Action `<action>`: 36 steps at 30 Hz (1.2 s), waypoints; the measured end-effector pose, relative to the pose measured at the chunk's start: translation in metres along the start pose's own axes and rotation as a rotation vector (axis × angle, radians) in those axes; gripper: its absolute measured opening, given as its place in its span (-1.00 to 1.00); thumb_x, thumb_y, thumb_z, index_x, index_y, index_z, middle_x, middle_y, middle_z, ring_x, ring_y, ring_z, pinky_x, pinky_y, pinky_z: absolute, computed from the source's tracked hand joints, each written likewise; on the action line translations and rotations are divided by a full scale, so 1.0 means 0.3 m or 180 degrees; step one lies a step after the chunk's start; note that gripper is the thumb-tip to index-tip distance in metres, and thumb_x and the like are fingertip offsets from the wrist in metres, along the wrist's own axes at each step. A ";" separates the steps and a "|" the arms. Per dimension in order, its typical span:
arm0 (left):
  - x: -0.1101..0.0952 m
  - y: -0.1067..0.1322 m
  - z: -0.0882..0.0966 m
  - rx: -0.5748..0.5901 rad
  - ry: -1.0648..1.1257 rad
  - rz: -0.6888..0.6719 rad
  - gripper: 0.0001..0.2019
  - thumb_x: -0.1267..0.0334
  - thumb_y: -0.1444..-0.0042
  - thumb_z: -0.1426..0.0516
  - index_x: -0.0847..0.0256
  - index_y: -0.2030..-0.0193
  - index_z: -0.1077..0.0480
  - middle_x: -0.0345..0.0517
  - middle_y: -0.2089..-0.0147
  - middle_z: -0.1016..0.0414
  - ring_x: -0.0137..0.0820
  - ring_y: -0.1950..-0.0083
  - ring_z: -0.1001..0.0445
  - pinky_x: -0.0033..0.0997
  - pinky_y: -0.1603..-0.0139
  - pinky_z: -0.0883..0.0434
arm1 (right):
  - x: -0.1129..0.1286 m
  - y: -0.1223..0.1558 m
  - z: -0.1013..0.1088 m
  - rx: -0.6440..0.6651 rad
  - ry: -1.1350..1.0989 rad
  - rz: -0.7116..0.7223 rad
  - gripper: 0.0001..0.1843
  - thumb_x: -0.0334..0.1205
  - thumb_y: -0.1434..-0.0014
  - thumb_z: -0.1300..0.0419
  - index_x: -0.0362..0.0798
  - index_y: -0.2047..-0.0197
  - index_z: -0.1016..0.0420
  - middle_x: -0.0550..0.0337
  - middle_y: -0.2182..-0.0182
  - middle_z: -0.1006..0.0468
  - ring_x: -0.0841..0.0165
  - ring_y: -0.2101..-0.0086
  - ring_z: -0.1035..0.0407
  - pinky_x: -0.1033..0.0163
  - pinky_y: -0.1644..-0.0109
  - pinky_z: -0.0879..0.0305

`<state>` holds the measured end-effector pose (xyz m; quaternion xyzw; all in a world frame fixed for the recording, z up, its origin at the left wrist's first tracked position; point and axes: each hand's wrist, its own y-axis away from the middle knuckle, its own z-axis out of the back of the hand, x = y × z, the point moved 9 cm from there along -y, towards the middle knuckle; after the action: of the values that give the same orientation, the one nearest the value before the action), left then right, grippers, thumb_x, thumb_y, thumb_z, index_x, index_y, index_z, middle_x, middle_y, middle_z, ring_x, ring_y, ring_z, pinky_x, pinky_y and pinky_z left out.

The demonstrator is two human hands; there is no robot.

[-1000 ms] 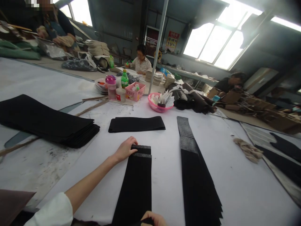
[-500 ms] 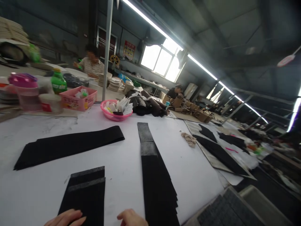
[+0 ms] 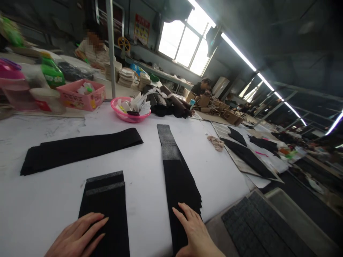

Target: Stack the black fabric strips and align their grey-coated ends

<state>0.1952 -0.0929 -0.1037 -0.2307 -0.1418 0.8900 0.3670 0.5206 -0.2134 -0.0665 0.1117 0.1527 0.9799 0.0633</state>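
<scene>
Under my left hand (image 3: 83,233) lies a stack of black fabric pieces (image 3: 107,203), with grey strips along its stepped top edges. The fingers of that hand are stretched out flat on the stack. My right hand (image 3: 191,228) rests with fingers spread on a long fanned pile of black fabric strips (image 3: 179,182); grey, striped ends show at its far tip. A third bundle of black fabric (image 3: 80,150), folded over at its right end, lies farther off to the left. All three are on the white tabletop (image 3: 147,192).
A pink basin (image 3: 131,116) with papers and a pink box (image 3: 80,96) stand along the far side. A crumpled beige cloth (image 3: 215,143) lies to the right, near boards with black pieces (image 3: 249,157). A grey metal pole (image 3: 111,50) rises behind. Two people sit beyond.
My right hand has moved right, from the bare table onto the long fanned pile. My left hand stays on its stack, and more of both hands shows as the view has tilted down.
</scene>
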 end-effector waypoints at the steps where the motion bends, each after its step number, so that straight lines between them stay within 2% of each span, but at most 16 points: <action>1: 0.001 0.002 0.000 0.0102 -0.0006 0.0027 -0.55 -0.15 -0.09 -0.12 -0.07 -0.07 -0.43 -0.15 -0.09 -0.48 -0.20 -0.08 -0.46 -0.27 -0.06 -0.40 | 0.000 0.038 -0.016 0.0040 0.0055 -0.0003 0.43 -0.08 0.62 -0.59 0.18 -0.36 -0.05 0.03 -0.34 -0.04 -0.06 -0.27 0.05 -0.08 -0.32 0.02; 5: -0.004 -0.004 0.001 0.0387 0.0104 0.0151 -0.53 -0.14 -0.17 -0.02 0.03 -0.11 -0.39 -0.07 -0.13 -0.41 -0.13 -0.11 -0.41 -0.10 -0.14 -0.33 | 0.012 0.157 -0.036 -0.0191 0.0219 0.0146 0.46 -0.15 0.54 -0.60 0.21 -0.39 0.08 0.10 -0.36 0.03 0.02 -0.31 0.15 -0.09 -0.37 0.15; 10: -0.025 -0.015 0.008 0.0523 0.0172 0.0169 -0.53 -0.09 -0.22 0.04 0.11 -0.11 -0.37 -0.01 -0.14 -0.38 -0.09 -0.11 -0.39 -0.03 -0.15 -0.29 | 0.004 0.230 -0.083 -0.0391 0.0254 0.0324 0.37 -0.35 0.41 -0.56 0.17 -0.39 0.09 0.09 -0.36 0.04 0.02 -0.32 0.16 -0.14 -0.37 0.14; 12: -0.034 -0.020 0.019 0.0534 0.0152 0.0186 -0.54 -0.08 -0.23 0.05 0.13 -0.12 -0.37 0.00 -0.14 -0.37 -0.09 -0.11 -0.37 -0.03 -0.16 -0.27 | 0.002 0.243 -0.073 -0.0530 0.0126 0.0402 0.25 -0.47 0.29 -0.48 0.17 -0.38 0.04 0.10 -0.35 0.01 0.04 -0.31 0.13 -0.14 -0.36 0.10; 14: -0.045 -0.026 0.029 0.0549 0.0128 0.0180 -0.54 -0.06 -0.24 0.05 0.14 -0.12 -0.36 0.00 -0.15 -0.37 -0.09 -0.12 -0.36 -0.04 -0.17 -0.26 | -0.008 0.253 -0.040 -0.0672 -0.0204 0.0428 0.09 -0.50 0.17 -0.41 0.17 -0.36 -0.04 0.11 -0.33 -0.06 0.08 -0.29 0.05 -0.10 -0.34 0.01; 17: -0.053 -0.030 0.031 0.0623 0.0078 0.0183 -0.57 -0.02 -0.26 0.05 0.14 -0.11 -0.36 0.00 -0.15 -0.35 -0.12 -0.13 -0.34 -0.06 -0.17 -0.26 | -0.039 0.263 0.029 -0.0789 -0.0927 0.0375 -0.14 -0.38 0.04 -0.38 0.11 -0.30 -0.16 0.06 -0.25 -0.21 0.14 -0.22 -0.13 -0.02 -0.28 -0.15; 21: -0.046 -0.024 0.019 0.0640 0.0063 0.0154 -0.58 0.01 -0.26 0.05 0.16 -0.12 -0.35 0.00 -0.15 -0.33 -0.13 -0.13 -0.33 -0.06 -0.19 -0.25 | -0.095 0.266 0.106 -0.0942 -0.1658 0.0238 -0.37 -0.30 -0.01 -0.36 0.05 -0.16 -0.34 0.06 -0.12 -0.37 0.18 -0.11 -0.28 0.04 -0.22 -0.23; 24: -0.031 -0.011 0.004 0.0626 0.0081 0.0124 -0.58 0.00 -0.25 0.04 0.15 -0.13 -0.35 0.00 -0.16 -0.32 -0.13 -0.13 -0.33 -0.07 -0.20 -0.23 | -0.146 0.257 0.100 -0.0907 -0.2201 0.0013 -0.64 -0.26 -0.02 -0.37 0.01 0.07 -0.51 0.11 0.08 -0.52 0.22 0.06 -0.40 0.12 -0.08 -0.33; 27: -0.012 0.001 -0.014 0.0620 0.0080 0.0111 -0.57 -0.01 -0.23 0.02 0.13 -0.13 -0.35 -0.02 -0.17 -0.33 -0.13 -0.12 -0.34 -0.08 -0.20 -0.23 | -0.193 0.245 0.060 -0.0860 -0.2553 -0.0247 -0.89 -0.23 -0.06 -0.33 -0.03 0.29 -0.58 0.14 0.24 -0.58 0.24 0.18 -0.44 0.16 0.02 -0.33; 32: 0.006 0.008 -0.028 0.0554 0.0082 0.0079 -0.57 -0.02 -0.21 0.01 0.11 -0.12 -0.37 -0.03 -0.15 -0.35 -0.14 -0.10 -0.37 -0.09 -0.18 -0.26 | -0.235 0.232 0.002 -0.0567 -0.2789 -0.0572 -0.78 -0.13 -0.21 -0.18 -0.10 0.32 -0.55 0.21 0.40 -0.51 0.35 0.34 -0.36 0.28 0.22 -0.25; 36: -0.004 -0.008 -0.009 0.0548 0.0220 0.0082 -0.57 -0.07 -0.20 0.02 0.09 -0.09 -0.36 -0.05 -0.12 -0.38 -0.13 -0.10 -0.38 -0.06 -0.15 -0.30 | -0.214 0.232 0.036 -0.0428 -0.2628 -0.0434 -0.65 -0.06 -0.29 -0.08 -0.09 0.41 -0.48 0.30 0.55 -0.33 0.43 0.47 -0.17 0.31 0.38 -0.11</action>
<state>0.1988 -0.0919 -0.1047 -0.2307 -0.0490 0.8950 0.3786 0.5788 -0.2862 -0.0475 0.4801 0.0573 0.8542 0.1909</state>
